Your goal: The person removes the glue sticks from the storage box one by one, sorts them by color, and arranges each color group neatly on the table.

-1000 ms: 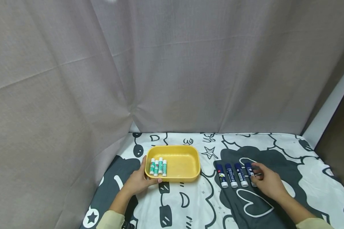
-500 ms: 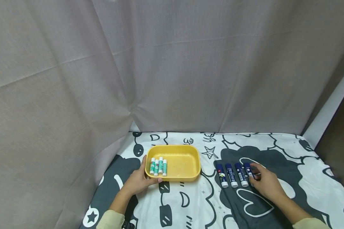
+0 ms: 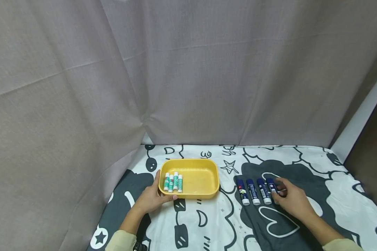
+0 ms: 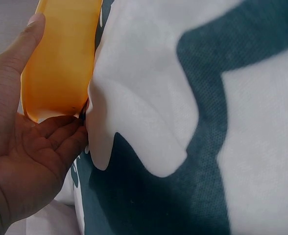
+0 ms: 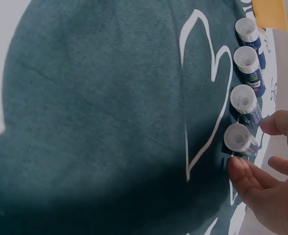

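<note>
My left hand (image 3: 150, 199) holds the near left corner of a yellow tray (image 3: 202, 196). In the left wrist view the thumb lies along the tray wall (image 4: 60, 58), with the other fingers at its end. Several small green-and-white glue sticks (image 3: 171, 183) lie side by side in the tray's left part. On the right, several navy glue sticks (image 3: 253, 191) with white ends lie in a row on the cloth. My right hand (image 3: 293, 200) pinches the rightmost glue stick (image 3: 271, 185) between thumb and fingers. In the right wrist view its white end (image 5: 238, 138) shows between the digits.
A patterned white-and-grey cloth (image 3: 207, 237) covers the table. Behind it hangs a grey curtain (image 3: 207, 87), with a brown panel (image 3: 370, 157) at the far right. The tray stands left of the navy row.
My right hand has shifted slightly left, bringing the rightmost navy glue stick closer to its neighbour. The left hand and the tray have stayed in place.
</note>
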Demonstrator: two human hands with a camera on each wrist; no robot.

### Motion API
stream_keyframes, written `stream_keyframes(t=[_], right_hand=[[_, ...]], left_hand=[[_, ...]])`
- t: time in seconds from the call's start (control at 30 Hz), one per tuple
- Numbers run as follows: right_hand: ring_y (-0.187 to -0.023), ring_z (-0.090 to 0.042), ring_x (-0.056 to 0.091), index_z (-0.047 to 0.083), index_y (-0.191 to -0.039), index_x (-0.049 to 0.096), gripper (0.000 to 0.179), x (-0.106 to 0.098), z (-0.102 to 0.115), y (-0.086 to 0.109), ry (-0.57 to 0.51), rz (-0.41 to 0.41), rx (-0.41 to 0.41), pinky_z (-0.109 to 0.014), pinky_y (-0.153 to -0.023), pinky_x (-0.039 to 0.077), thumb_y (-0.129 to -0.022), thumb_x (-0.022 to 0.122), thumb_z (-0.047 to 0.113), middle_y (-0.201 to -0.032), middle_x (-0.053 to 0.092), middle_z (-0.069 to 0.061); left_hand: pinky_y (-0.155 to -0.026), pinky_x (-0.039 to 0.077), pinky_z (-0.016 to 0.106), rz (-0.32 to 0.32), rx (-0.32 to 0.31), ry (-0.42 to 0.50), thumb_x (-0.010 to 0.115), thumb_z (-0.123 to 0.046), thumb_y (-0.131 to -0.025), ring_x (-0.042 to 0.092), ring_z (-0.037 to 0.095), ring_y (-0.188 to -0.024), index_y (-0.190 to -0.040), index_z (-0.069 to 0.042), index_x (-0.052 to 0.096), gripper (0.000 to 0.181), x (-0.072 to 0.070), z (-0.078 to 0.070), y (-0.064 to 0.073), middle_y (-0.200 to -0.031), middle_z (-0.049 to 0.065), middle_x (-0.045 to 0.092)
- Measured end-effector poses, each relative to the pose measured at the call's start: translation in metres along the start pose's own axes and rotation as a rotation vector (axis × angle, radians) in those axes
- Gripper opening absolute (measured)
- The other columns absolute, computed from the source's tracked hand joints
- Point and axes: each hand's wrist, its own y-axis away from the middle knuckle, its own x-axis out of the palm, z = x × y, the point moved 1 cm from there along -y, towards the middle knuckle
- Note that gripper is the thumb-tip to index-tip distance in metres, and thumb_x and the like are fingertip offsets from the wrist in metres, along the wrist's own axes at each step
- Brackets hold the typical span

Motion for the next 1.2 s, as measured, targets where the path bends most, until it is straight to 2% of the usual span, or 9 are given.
stream_keyframes(t=[0.4, 0.63, 0.93, 1.03, 1.2], right_hand=[[-0.089, -0.036, 0.078, -0.009, -0.143, 0.058, 0.061, -0.010, 0.014, -0.004, -0.003, -0.056, -0.034, -0.049, -0.072, 0.060, -0.094, 0.085, 0.014, -0.111, 0.078, -0.031], [-0.087, -0.031, 0.078, -0.007, -0.143, 0.061, 0.059, -0.014, 0.028, -0.007, -0.044, -0.079, -0.079, -0.033, -0.065, 0.055, -0.093, 0.086, 0.012, -0.111, 0.079, -0.028], [-0.087, -0.027, 0.077, -0.007, -0.141, 0.063, 0.057, -0.011, 0.047, -0.010, -0.081, -0.097, -0.127, -0.029, -0.066, 0.055, -0.092, 0.087, 0.009, -0.110, 0.080, -0.026], [-0.088, -0.026, 0.076, -0.006, -0.143, 0.063, 0.057, -0.009, 0.055, -0.012, -0.087, -0.093, -0.133, -0.031, -0.068, 0.057, -0.093, 0.086, 0.009, -0.112, 0.080, -0.026], [-0.093, -0.030, 0.078, -0.005, -0.147, 0.061, 0.058, -0.010, 0.072, -0.014, -0.108, -0.065, -0.128, -0.041, -0.074, 0.062, -0.095, 0.084, 0.011, -0.118, 0.079, -0.027]], left_hand=[[-0.113, 0.053, 0.065, -0.005, 0.021, -0.006, 0.091, -0.076, -0.076, 0.069, 0.039, -0.131, -0.180, -0.019, 0.006, 0.146, -0.001, 0.000, 0.000, -0.157, 0.031, 0.060], [-0.113, 0.052, 0.066, 0.002, 0.012, 0.000, 0.092, -0.075, -0.076, 0.068, 0.040, -0.132, -0.180, -0.021, 0.006, 0.146, -0.001, 0.000, 0.000, -0.158, 0.030, 0.059], [-0.111, 0.054, 0.064, -0.002, 0.037, -0.011, 0.091, -0.075, -0.077, 0.070, 0.037, -0.127, -0.180, -0.018, 0.007, 0.145, 0.000, 0.001, -0.001, -0.155, 0.030, 0.063], [-0.111, 0.054, 0.064, -0.003, 0.041, -0.009, 0.092, -0.074, -0.077, 0.070, 0.038, -0.128, -0.180, -0.019, 0.007, 0.145, -0.001, 0.001, -0.001, -0.155, 0.030, 0.063], [-0.111, 0.054, 0.064, -0.007, 0.045, -0.014, 0.091, -0.075, -0.076, 0.070, 0.038, -0.128, -0.180, -0.018, 0.007, 0.145, -0.001, 0.002, -0.001, -0.154, 0.031, 0.063]])
